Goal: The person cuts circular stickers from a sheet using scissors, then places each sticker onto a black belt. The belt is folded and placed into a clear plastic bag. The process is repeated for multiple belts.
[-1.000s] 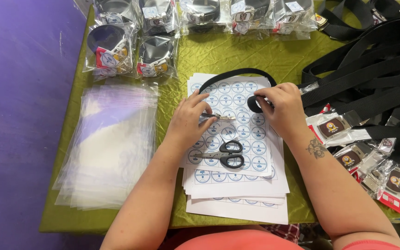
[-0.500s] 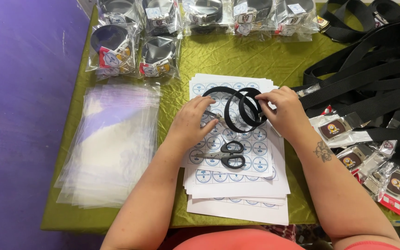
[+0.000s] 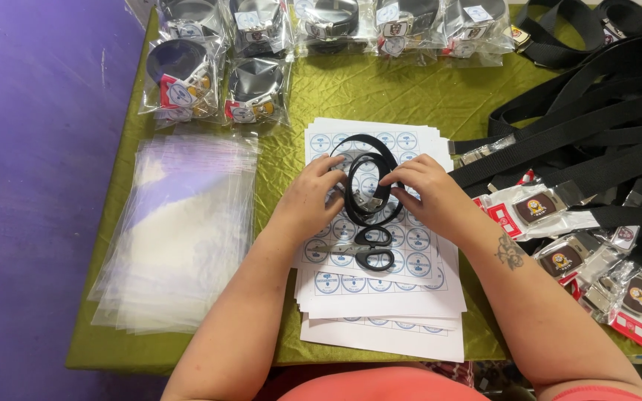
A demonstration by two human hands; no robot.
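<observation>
Bright even light, soft shadows, sharp focus, glare on plastic bags (image 3: 180, 230)

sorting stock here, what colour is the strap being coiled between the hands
Black, with a silvery metal end piece; the coiled strap shows clearly in the head view.

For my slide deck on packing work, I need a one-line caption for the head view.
Both hands, left hand and right hand, coil a black belt over sticker sheets beside scissors.
</observation>
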